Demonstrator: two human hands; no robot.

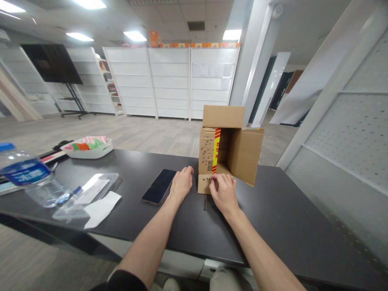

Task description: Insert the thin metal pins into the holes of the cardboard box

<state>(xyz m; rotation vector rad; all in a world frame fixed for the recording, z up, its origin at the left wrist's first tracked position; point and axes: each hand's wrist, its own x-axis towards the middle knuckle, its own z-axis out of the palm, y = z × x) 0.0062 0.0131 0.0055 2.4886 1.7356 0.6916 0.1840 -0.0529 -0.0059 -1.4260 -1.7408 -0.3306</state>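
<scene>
An open cardboard box (207,151) stands on its side on the dark table, with a row of small dark holes in its lower front flap (203,185). My right hand (224,192) is at that flap, thumb and fingers pinched together near the holes. Whatever they grip is too small or hidden. On the table just below the flap lies a thin metal screw (205,202). My left hand (182,184) rests between the box and a black phone (159,186), its fingers curled; the palm side is hidden.
To the left are a clear plastic case (100,188), a piece of white paper (102,208) and a water bottle (33,178). A white basket (91,152) with colourful contents sits at the far left edge. A perforated panel (360,121) stands at the right.
</scene>
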